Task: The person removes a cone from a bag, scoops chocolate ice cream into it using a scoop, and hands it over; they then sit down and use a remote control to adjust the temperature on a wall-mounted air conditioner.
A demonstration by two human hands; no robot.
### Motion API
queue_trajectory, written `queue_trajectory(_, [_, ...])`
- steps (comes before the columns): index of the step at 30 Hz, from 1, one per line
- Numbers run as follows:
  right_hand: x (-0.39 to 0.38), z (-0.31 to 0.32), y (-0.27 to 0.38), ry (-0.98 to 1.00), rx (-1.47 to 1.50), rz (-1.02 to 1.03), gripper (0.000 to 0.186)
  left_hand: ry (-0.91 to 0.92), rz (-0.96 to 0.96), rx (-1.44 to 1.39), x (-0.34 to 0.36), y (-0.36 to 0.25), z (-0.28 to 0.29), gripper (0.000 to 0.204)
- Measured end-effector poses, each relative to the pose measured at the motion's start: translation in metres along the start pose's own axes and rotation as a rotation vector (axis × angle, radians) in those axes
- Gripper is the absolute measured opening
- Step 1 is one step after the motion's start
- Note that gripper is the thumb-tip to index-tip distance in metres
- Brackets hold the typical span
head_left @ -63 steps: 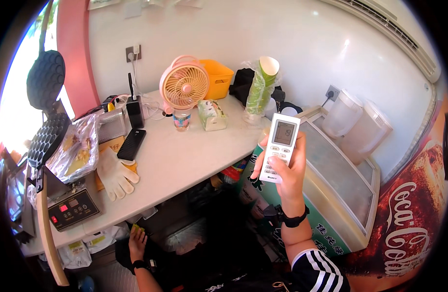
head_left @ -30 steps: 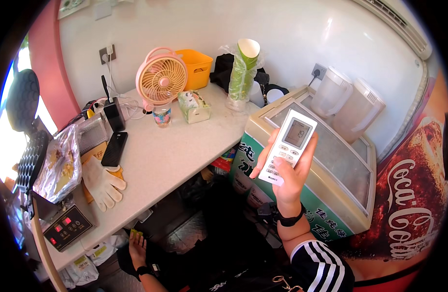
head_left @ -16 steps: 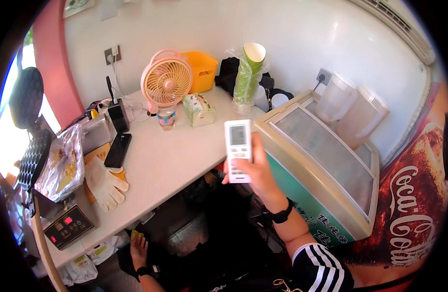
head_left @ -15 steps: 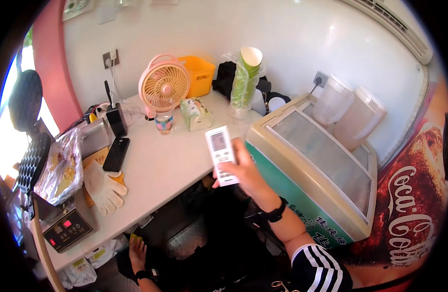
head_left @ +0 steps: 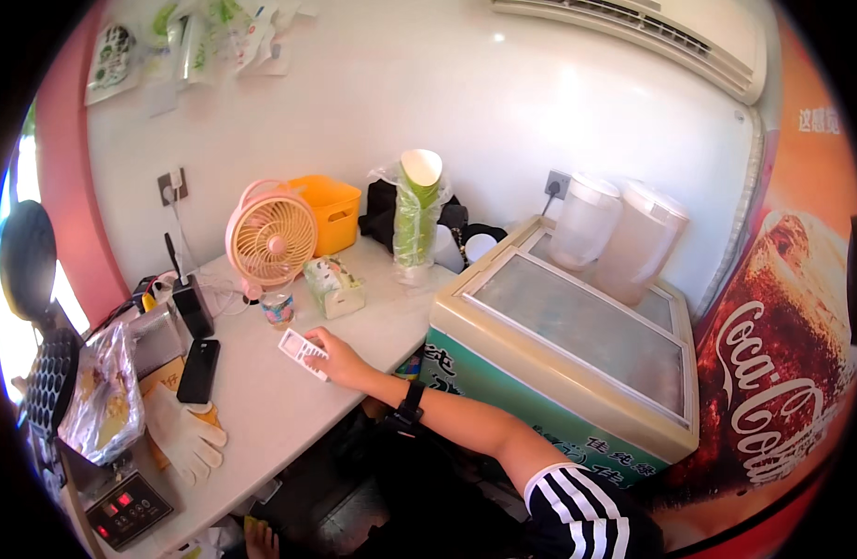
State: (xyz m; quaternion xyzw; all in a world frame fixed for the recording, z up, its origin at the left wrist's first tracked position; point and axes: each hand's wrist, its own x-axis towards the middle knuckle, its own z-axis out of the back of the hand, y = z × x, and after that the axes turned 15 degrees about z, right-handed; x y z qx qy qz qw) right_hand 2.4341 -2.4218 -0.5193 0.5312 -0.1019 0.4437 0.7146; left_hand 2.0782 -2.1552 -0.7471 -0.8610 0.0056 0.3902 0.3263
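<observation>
Here, I saw the right hand [head_left: 340, 363] stretched over the white worktop [head_left: 289, 410], its fingers clamped on a white remote control [head_left: 301, 352] held low, just above or touching the surface; I could not tell which. The remote control sat just in front of a small cup [head_left: 278, 306], a tissue box [head_left: 333, 286] and a pink desk fan [head_left: 271, 239]. A black phone [head_left: 198, 370] and white glove [head_left: 183, 435] lay further left. The left hand was out of view.

On the white worktop [head_left: 261, 410] stand a pink fan [head_left: 271, 239], an orange bin [head_left: 333, 211] and a tissue box [head_left: 333, 286]; a chest freezer [head_left: 578, 335] stands beside it.
</observation>
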Motion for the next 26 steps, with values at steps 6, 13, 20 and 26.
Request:
queue_trajectory(6, [-0.006, 0.019, 0.004, -0.165, -0.511, 0.283, 0.048, 0.024, -0.089, -0.026, 0.043, 0.008, 0.009, 0.046])
queue_trajectory(13, [-0.124, 0.026, 0.142, 0.403, 0.070, -0.114, 0.017, -0.080, -0.057, -0.003, 0.025, 0.011, 0.006, 0.035])
queue_trajectory(20, [-0.232, 0.018, 0.176, 1.357, 0.560, -0.081, 0.013, -0.163, 0.006, 0.430, 0.017, 0.012, -0.023, 0.033])
queue_trajectory(26, [-0.249, 0.009, 0.169, 1.318, 0.345, 0.205, 0.015, 0.193, -0.272, 0.767, -0.001, 0.016, -0.069, 0.037])
